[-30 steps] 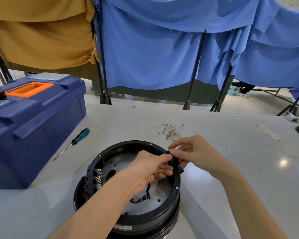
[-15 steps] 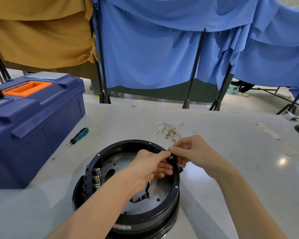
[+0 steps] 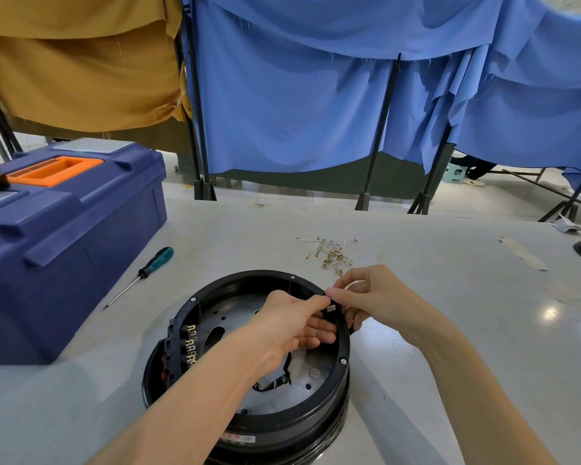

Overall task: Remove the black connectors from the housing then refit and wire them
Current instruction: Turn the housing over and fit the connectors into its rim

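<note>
Head view, step: a black connector [image 3: 332, 311] is being worked at the right rim of the housing [image 3: 249, 276]; removal or refit cannot be told.
Grip: it is pinched by the left hand [image 3: 294, 325] and the right hand [image 3: 378, 297].
Next move: a straight, even pull or push is judged necessary.

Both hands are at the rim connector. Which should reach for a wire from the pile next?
Right, probably. The right hand sits nearest the wire pile; the left hand lies inside the housing and could steady the black connector.
</note>
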